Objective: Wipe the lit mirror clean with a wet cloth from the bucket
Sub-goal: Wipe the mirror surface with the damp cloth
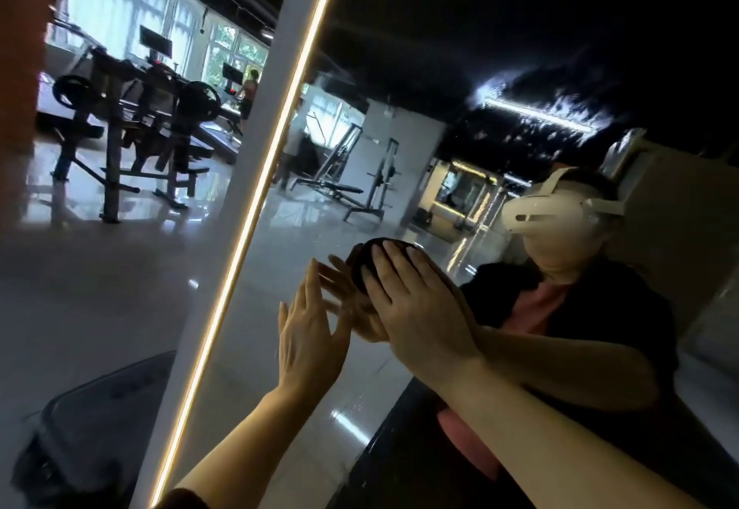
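The lit mirror (400, 148) fills the right of the view, with a glowing warm strip (256, 196) along its left edge. My right hand (416, 304) presses a dark cloth (366, 264) flat against the glass with straight fingers. Only the cloth's top edge shows past the fingertips. My left hand (308, 332) is raised beside it with fingers straight, close to the glass and holding nothing; I cannot tell whether it touches. The reflection shows both hands and a person wearing a white headset. No bucket is in view.
Left of the mirror stands a white frame post (276, 88). Beyond it lie a glossy gym floor (100, 268) and weight machines (132, 124). A dark rounded object (96, 428) sits low at the left, beside the mirror's foot.
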The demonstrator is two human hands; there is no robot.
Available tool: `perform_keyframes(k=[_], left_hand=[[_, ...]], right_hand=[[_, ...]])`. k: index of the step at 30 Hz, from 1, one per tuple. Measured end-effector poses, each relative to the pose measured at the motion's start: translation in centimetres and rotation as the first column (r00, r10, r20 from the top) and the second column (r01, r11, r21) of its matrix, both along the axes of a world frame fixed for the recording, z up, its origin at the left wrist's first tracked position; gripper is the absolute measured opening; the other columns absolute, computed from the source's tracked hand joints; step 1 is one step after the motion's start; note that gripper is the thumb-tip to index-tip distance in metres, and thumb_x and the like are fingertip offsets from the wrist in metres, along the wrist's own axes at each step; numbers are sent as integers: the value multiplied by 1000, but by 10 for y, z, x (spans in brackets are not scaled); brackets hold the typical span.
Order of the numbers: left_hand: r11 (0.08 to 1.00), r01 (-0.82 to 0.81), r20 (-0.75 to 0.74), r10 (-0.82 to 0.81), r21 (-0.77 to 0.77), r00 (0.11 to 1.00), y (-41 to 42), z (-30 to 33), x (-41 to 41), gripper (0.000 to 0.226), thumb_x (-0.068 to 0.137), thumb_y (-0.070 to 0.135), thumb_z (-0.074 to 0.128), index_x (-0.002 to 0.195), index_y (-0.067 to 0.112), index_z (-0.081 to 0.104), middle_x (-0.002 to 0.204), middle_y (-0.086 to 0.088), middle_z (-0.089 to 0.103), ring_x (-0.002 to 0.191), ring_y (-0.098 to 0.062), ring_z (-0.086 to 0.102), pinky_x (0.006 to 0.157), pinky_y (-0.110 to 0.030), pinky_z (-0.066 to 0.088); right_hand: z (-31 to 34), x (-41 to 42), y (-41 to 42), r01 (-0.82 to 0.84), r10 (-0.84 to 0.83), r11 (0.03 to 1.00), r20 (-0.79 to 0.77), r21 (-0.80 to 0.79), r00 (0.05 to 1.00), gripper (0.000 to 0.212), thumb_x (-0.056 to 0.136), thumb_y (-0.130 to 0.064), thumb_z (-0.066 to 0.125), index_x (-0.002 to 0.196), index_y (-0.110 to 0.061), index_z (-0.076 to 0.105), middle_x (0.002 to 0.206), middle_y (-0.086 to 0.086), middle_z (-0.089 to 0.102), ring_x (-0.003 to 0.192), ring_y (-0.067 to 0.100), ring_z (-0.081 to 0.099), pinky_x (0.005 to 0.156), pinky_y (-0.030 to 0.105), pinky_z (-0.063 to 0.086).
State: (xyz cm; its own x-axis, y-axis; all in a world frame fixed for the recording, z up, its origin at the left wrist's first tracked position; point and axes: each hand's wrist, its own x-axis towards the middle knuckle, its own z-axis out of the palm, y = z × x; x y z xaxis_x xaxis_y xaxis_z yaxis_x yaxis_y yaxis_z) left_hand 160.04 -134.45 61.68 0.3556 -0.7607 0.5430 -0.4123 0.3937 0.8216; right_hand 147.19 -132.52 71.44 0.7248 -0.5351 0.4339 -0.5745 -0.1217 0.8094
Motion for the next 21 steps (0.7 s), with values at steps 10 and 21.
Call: perform_keyframes(k=[10,21], left_hand=[[979,-7,-17,10,202,1000,-16,-26,28,77,99,42,46,156,22,-2,164,3,-5,151,-18,3,121,-54,1],[987,93,-30,-90,130,996,-22,-42,61,76,91,21,66,154,20,22,161,-1,22,145,-25,28,117,-57,24]], right_hand=[[27,44,-26,-61,82,991,175,-122,981,54,98,-25,32,147,-6,44,153,21,39,144,36,32,121,48,18],[46,89,-60,-39,75,991,286,-128,955,50,97,-19,48,144,-3,45,151,22,41,144,36,33,120,50,24]])
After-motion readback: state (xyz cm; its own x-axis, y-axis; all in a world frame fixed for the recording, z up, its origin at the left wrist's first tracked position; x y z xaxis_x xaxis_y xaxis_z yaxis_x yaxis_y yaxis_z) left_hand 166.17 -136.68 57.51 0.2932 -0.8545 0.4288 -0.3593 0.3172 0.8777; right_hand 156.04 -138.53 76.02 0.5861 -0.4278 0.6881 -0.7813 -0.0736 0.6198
